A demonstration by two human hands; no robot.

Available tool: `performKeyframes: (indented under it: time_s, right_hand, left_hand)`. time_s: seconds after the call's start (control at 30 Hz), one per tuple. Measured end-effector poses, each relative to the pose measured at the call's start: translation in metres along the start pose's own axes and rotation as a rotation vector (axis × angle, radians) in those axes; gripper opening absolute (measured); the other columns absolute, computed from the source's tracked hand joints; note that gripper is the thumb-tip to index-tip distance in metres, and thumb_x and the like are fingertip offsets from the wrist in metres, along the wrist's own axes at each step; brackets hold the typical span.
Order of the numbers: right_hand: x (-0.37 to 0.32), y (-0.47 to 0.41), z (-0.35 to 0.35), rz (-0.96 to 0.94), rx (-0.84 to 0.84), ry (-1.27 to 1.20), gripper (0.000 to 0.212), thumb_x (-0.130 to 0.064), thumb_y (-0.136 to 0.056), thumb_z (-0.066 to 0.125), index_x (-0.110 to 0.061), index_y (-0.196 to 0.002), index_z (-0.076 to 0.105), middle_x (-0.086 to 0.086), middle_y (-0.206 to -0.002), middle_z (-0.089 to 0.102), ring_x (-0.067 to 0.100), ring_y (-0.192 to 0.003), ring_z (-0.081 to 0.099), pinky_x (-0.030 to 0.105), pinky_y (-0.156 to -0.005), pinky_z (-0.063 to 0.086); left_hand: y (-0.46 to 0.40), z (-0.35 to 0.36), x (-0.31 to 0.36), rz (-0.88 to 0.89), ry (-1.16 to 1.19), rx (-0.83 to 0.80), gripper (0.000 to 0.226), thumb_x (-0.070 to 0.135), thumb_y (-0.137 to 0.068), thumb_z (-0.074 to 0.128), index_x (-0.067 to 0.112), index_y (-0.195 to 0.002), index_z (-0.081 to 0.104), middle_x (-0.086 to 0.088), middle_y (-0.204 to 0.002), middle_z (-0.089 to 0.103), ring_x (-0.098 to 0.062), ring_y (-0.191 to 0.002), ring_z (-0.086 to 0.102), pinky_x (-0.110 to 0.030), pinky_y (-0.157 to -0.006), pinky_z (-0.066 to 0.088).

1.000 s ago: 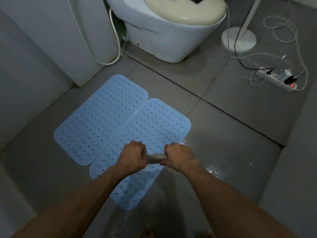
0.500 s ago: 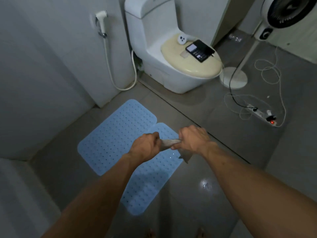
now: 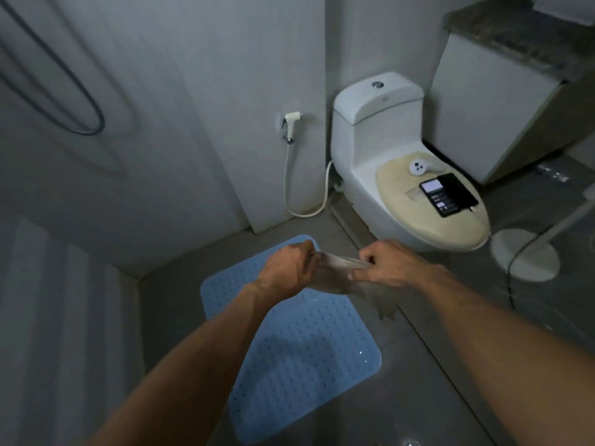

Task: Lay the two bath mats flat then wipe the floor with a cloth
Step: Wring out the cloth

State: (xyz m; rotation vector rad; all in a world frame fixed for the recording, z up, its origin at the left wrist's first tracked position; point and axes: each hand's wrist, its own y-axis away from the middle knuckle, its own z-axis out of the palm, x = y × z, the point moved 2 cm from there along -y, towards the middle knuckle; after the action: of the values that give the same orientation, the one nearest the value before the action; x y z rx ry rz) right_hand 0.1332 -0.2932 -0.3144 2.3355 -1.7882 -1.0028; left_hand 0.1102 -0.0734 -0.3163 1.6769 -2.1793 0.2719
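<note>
Two light-blue perforated bath mats lie flat side by side on the grey tiled floor: the nearer mat (image 3: 306, 358) below my forearms and the farther mat (image 3: 222, 291) partly hidden behind my left arm. My left hand (image 3: 286, 268) and my right hand (image 3: 386, 263) each grip one end of a pale grey cloth (image 3: 335, 272), held stretched between them in the air above the mats. A loose corner of the cloth hangs down under my right wrist.
A white toilet (image 3: 380, 149) with a cream lid stands ahead right, a phone (image 3: 449, 194) and a small white device on the lid. A bidet sprayer (image 3: 291, 122) with hose hangs on the wall. A fan base (image 3: 524, 254) and cable sit right, a cabinet (image 3: 489, 107) behind.
My head has tilted up, so the toilet and wall came into view. Both hands have risen and spread apart, pulling the cloth wider between them.
</note>
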Motion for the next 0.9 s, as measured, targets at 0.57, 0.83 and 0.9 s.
performKeyframes:
  time_s: [0.57, 0.83, 0.9]
  right_hand:
    - [-0.185, -0.057, -0.107, -0.378, 0.005, 0.195, 0.041, -0.063, -0.072, 0.076, -0.027, -0.074, 0.055, -0.010, -0.076, 0.060, 0.010, -0.072, 0.056, 0.029, -0.059, 0.039]
    - [-0.267, -0.076, -0.132, -0.557, -0.081, 0.200, 0.046, -0.064, -0.066, 0.079, -0.025, -0.076, 0.059, -0.006, -0.074, 0.062, 0.014, -0.072, 0.057, 0.030, -0.061, 0.042]
    - [-0.285, -0.080, -0.141, -0.634, -0.120, 0.193, 0.043, -0.061, -0.068, 0.081, -0.025, -0.078, 0.060, -0.007, -0.074, 0.061, 0.010, -0.070, 0.054, 0.028, -0.058, 0.040]
  left_hand:
    - [0.049, -0.178, -0.068, -0.251, -0.159, 0.234, 0.029, 0.038, -0.099, 0.044, 0.013, -0.087, 0.052, -0.015, -0.091, 0.068, -0.039, -0.083, 0.062, -0.039, -0.066, 0.046]
    - [0.086, -0.239, -0.082, -0.446, -0.191, 0.347, 0.026, 0.040, -0.097, 0.046, 0.017, -0.086, 0.052, -0.015, -0.090, 0.068, -0.039, -0.085, 0.062, -0.038, -0.066, 0.044]
    - [0.097, -0.250, -0.076, -0.526, -0.203, 0.404, 0.025, 0.040, -0.096, 0.047, 0.018, -0.085, 0.052, -0.015, -0.090, 0.068, -0.039, -0.086, 0.062, -0.039, -0.066, 0.046]
